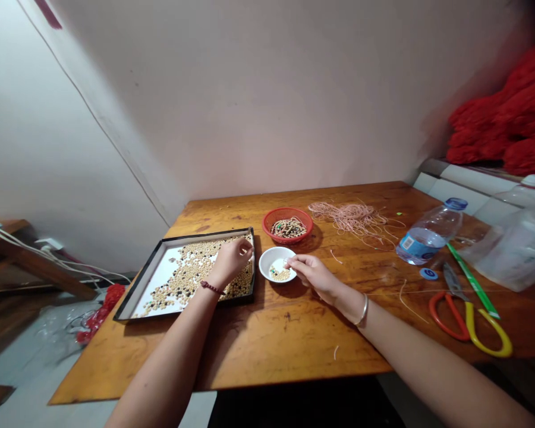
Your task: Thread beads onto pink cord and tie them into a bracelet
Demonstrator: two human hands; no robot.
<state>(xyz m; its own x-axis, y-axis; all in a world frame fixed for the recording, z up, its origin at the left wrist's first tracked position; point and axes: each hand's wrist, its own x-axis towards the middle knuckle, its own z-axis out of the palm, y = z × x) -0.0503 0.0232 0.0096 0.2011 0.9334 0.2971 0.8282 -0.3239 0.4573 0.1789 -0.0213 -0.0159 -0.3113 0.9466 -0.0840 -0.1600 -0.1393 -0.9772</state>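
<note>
My left hand (234, 258) is over the right part of a black-rimmed tray (160, 261), its thumb and fingers curled together in a pinch. What they hold, if anything, is too small to make out. Many small cream and dark beads (187, 267) lie spread on the tray's white bottom. At the rim of a small white bowl (264, 268), my right hand (314, 274) pinches what looks like a thin string. Inside the bowl are cream beads (280, 275) with a few green ones. A dark red bracelet is on my left wrist, a silvery bangle on my right.
Behind the bowl stands a red basket (288, 239) of strung beads. Tangled pink cord (350, 219) lies right of it. Farther right are a water bottle (428, 235), scissors (457, 291), a green strip (475, 282) and a clear plastic bag (512, 244). A wall backs the table.
</note>
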